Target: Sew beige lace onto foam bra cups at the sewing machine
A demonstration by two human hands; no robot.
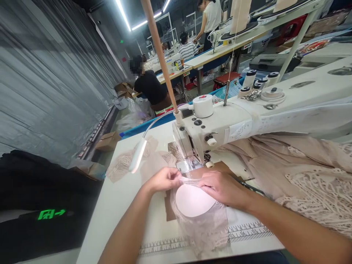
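Note:
My left hand (167, 179) pinches the upper left edge of a sheer beige lace fabric (203, 227). Opposite it, my right hand (217, 185) is closed on the same edge at the right, so the gathered strip stretches between both hands. A smooth pale bra cup (194, 201) lies on the lace just below the fingers. Directly beyond my hands stands the white sewing machine (220, 121), its presser foot and needle area (193, 164) lit and a short way from the fabric edge. The fingertips partly hide the strip.
A small lamp (138, 156) on a bendable neck leans over lace pieces (121, 167) at the left. Beige fabric (264, 157) piles up on the right. A printed ruler (165, 246) runs along the table's front edge. Thread spools (250, 78) stand on the machine; people work behind.

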